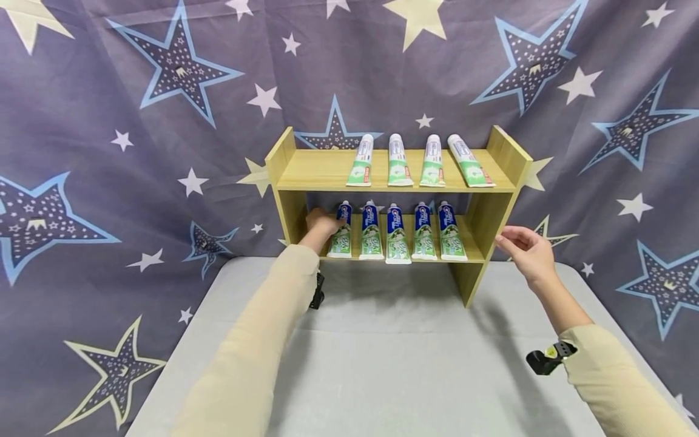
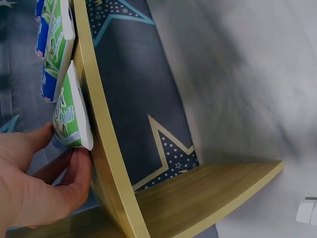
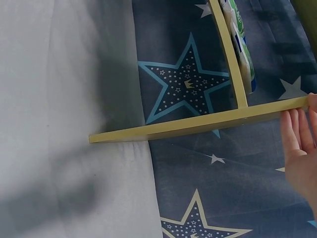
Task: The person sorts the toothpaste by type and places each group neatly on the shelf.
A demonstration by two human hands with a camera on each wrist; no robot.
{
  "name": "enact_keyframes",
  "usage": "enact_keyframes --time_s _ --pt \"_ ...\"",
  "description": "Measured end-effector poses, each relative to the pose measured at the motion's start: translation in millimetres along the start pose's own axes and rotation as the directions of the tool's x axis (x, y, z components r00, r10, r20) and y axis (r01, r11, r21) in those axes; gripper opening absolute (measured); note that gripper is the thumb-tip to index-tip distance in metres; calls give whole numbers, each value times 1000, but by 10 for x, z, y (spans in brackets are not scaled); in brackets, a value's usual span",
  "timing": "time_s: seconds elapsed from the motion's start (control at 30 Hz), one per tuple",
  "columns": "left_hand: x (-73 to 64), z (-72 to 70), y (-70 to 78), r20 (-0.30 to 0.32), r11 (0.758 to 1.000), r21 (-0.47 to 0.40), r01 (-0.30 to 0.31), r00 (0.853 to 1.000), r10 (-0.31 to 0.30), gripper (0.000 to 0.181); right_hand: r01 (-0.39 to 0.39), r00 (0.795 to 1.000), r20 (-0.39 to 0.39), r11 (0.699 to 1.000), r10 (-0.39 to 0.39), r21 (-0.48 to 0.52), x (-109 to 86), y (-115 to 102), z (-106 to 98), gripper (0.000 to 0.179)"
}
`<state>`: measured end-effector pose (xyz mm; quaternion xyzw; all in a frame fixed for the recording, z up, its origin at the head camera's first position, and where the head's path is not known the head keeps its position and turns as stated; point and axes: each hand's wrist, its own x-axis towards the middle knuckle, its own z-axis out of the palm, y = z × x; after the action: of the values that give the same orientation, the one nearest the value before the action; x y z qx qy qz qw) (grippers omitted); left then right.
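Note:
On the lower shelf, my left hand (image 1: pixel 323 224) grips the leftmost blue, white and green toothpaste tube (image 1: pixel 341 241). The left wrist view shows thumb and fingers on either side of this tube (image 2: pixel 69 116), near its flat crimped end. Similar tubes (image 1: pixel 397 237) lie in a row to its right, caps toward the back; the middle one juts a little past the front edge. My right hand (image 1: pixel 526 252) rests against the right side panel (image 1: pixel 480 243) of the wooden shelf. Its fingers (image 3: pixel 292 131) lie fairly straight along the panel's outer face.
Several white and green toothpaste tubes (image 1: pixel 398 161) lie on the upper shelf (image 1: pixel 317 170), the rightmost one slanted. The two-tier unit stands on a light grey table (image 1: pixel 382 358), near its back edge. A star-patterned curtain (image 1: pixel 136 200) hangs behind.

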<state>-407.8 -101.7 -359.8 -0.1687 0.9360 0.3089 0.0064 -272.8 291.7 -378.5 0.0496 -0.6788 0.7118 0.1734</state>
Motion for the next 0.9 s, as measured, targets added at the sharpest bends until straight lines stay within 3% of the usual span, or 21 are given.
enact_keyframes --time_s 0.17,0.2,0.3,0.43,0.57,0.7,0.87,0.9 --pt "-185 -65 5 -11 999 9 -32 999 32 78 -2 1000 -3 1000 2 2 5 -1 15 28" --pt "-280 -130 27 36 999 12 -31 999 30 77 -3 1000 -5 1000 3 2 6 1 17 28" --pt "-456 -184 39 55 996 40 -75 996 73 73 -6 1000 -13 1000 6 -14 5 11 14 28" --pt "-670 -221 5 30 992 2 -128 991 128 63 -18 1000 -24 998 17 -56 -14 8 1 26" --pt "-877 -282 -100 7 988 -64 -143 990 144 46 -25 999 -23 997 23 -78 -44 9 15 23" --pt "-1081 -352 -232 30 979 -95 -182 982 185 38 -4 1000 -24 999 3 -46 -63 11 35 23" --pt "-1237 -398 -460 59 952 -163 -261 960 273 38 1 1000 -29 1000 -1 -22 -74 -3 40 23" --pt "-1279 -408 -515 41 940 -176 -292 952 304 36 -3 1000 -29 1000 3 -21 -77 -5 42 23"
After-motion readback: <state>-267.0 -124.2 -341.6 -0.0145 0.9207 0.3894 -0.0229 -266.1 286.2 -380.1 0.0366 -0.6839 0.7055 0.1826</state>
